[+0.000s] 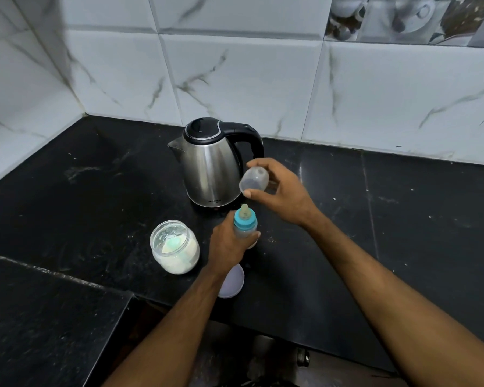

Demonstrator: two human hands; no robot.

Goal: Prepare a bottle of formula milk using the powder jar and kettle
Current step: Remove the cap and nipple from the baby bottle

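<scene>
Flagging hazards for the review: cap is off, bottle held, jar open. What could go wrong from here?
1. The powder jar stands open with its lid off, right beside the left hand; a knock could spill powder.
2. The bottle is gripped low on its body, so it may tip.
3. The right hand pinches the clear cap beside the kettle, possibly hot.

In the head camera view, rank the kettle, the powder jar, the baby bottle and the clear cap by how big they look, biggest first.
1. kettle, clearly largest.
2. powder jar.
3. baby bottle, though the left hand hides much of it, so its place against the jar is unsure.
4. clear cap, held in the right hand, smallest.
</scene>
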